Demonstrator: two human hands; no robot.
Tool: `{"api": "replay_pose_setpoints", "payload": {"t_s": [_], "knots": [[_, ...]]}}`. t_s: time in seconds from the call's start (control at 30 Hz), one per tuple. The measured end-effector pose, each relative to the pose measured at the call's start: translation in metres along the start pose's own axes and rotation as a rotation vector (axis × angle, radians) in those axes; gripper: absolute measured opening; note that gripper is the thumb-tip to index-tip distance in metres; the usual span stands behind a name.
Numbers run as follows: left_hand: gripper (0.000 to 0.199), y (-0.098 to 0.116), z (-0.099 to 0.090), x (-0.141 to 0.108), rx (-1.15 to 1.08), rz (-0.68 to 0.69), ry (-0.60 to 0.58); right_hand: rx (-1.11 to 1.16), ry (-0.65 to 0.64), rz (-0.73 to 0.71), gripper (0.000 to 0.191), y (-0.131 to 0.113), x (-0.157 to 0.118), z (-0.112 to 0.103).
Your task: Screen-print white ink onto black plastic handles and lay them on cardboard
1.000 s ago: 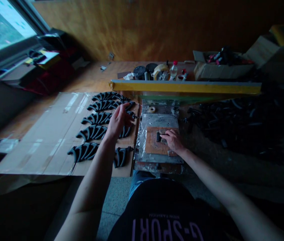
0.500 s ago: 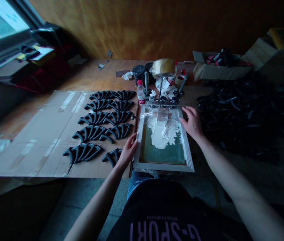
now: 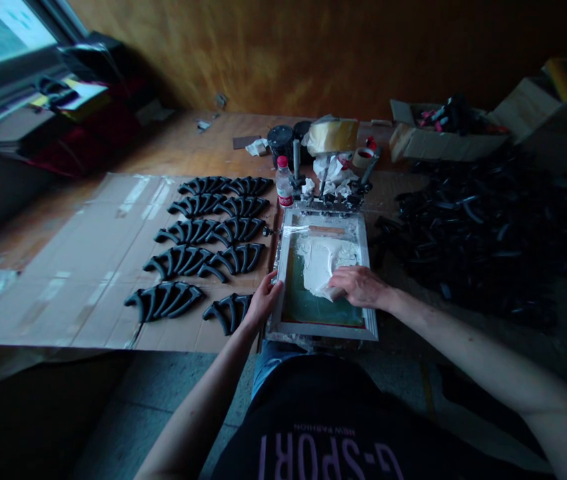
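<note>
A: What are the two hands on?

B: The left hand (image 3: 263, 301) curls over the left rail of the screen frame (image 3: 321, 329), fingers closed on its edge. The right hand (image 3: 359, 285) lies inside the frame with its fingers bent down around a squeegee (image 3: 332, 291), most of which the hand hides.

A: And the ink?

B: White ink (image 3: 321, 261) spreads over the mesh just beyond the right hand's knuckles, touching the squeegee's edge. Nearer than that hand, the mesh shows bare green.

A: Where does the frame sit?

B: Flat, straight ahead of the person, between the two forearms. Its far end meets a clamp fixture (image 3: 331, 193).

A: What lies outside the left hand?

B: Rows of black curved parts (image 3: 203, 253) on a cardboard sheet (image 3: 88, 267). The nearest one lies just beside the left wrist.

A: And past the right hand?

B: A dark heap of black pieces (image 3: 473, 233), well off to that side. Beyond the frame stand a small bottle with a red cap (image 3: 283, 181), a tape roll (image 3: 362, 157) and a cardboard box (image 3: 438, 137).
</note>
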State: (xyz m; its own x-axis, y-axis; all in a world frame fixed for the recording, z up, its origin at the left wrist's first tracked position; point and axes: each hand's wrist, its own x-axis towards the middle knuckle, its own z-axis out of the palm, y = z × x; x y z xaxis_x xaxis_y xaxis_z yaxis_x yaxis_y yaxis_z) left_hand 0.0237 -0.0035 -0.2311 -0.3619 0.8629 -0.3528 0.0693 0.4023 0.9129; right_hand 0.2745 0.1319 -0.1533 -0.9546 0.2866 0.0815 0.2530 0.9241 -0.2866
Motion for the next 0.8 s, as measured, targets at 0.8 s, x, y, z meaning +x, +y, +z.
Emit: {"api": "replay_pose_setpoints", "payload": {"t_s": [0.8], "knots": [[0.060,0.131,-0.030,-0.023,-0.136,0.258,0.030,-0.069,0.729,0.730,0.026,0.096,0.003,-0.067]]}}
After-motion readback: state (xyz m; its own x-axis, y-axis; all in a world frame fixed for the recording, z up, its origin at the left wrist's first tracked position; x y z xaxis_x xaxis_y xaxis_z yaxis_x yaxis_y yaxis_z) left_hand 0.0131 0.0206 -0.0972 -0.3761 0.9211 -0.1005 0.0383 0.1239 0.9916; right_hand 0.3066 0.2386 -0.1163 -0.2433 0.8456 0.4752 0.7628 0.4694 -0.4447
